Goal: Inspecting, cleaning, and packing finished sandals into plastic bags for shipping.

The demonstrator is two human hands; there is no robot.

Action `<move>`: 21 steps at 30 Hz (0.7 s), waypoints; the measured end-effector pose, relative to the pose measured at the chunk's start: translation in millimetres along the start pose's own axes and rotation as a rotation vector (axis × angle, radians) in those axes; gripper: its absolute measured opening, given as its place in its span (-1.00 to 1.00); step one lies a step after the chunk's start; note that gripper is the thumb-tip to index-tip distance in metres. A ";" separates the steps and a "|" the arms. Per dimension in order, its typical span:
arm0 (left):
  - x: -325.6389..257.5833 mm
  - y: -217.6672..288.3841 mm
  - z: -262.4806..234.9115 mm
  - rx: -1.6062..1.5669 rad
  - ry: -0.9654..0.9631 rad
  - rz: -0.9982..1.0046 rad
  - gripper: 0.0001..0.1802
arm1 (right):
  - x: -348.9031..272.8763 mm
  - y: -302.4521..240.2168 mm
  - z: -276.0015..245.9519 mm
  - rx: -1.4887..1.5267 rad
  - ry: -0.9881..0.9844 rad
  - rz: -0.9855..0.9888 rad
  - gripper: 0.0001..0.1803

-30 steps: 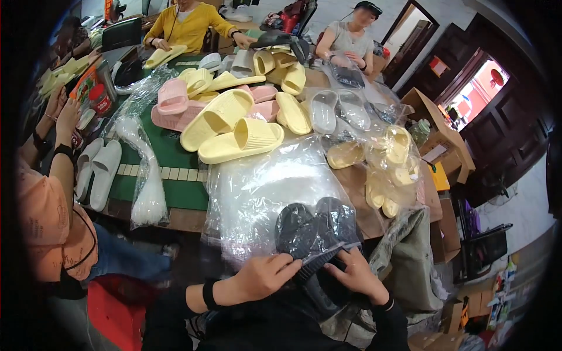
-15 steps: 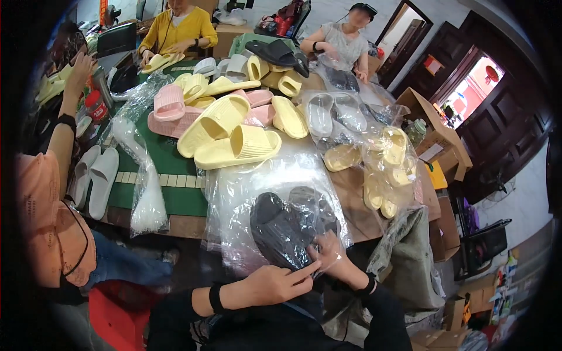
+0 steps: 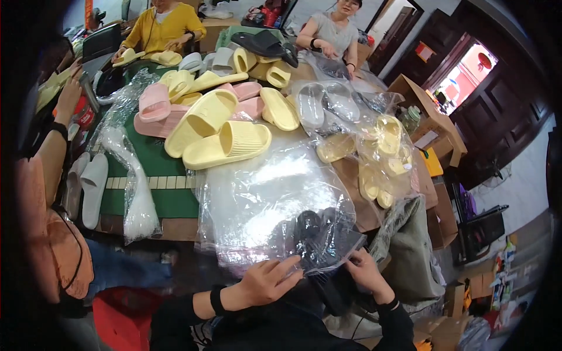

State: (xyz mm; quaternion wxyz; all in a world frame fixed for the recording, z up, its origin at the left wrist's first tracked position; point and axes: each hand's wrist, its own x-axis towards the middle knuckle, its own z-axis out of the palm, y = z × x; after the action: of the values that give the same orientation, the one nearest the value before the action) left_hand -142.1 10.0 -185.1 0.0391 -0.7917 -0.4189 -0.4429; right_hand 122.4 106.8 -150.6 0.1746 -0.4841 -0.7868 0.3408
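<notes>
Black slippers (image 3: pixel 313 234) point lengthwise away from the body between the left hand (image 3: pixel 263 284) and the right hand (image 3: pixel 369 275), partly inside a clear bag (image 3: pixel 344 245) the right fingers pinch; the left, slightly parted, have an unclear hold.

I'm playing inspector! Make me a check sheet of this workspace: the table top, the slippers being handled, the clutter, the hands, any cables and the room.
Surface: green top, much of it covered
Job's things: dark slippers, seen through a clear bag
Clutter: heaped yellow slippers and pink slippers; plastic bundle; bagged slippers
Hands: left hand at the bag's edge, grip unclear; right hand has its fingers pinching the edge
Cables: thin dark cord by the left sleeve
Surroundings: person in yellow, person in grey, red seat, cardboard box
</notes>
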 end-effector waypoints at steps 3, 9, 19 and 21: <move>-12.7 4.6 13.7 0.018 0.114 -0.069 -0.66 | -22.5 12.3 -19.2 0.111 -0.172 0.171 -0.70; -28.0 10.0 9.3 0.106 -0.138 -0.334 -0.42 | -68.0 26.0 -37.1 0.470 -0.355 0.507 -0.68; 48.4 -22.2 -60.6 -0.610 -0.436 -0.565 -0.40 | -30.1 -21.0 -37.6 0.590 -0.775 -0.415 -0.65; 60.1 -33.4 -64.7 -0.851 -0.436 -0.653 -0.38 | -21.7 -31.1 -30.4 0.671 -0.785 -0.583 -0.69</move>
State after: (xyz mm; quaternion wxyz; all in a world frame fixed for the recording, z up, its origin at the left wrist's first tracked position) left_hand -193.2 41.4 -112.2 -0.5087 -0.6404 -0.4250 -0.3880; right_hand 131.0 89.5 -106.1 0.1003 -0.0041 -0.7422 0.6626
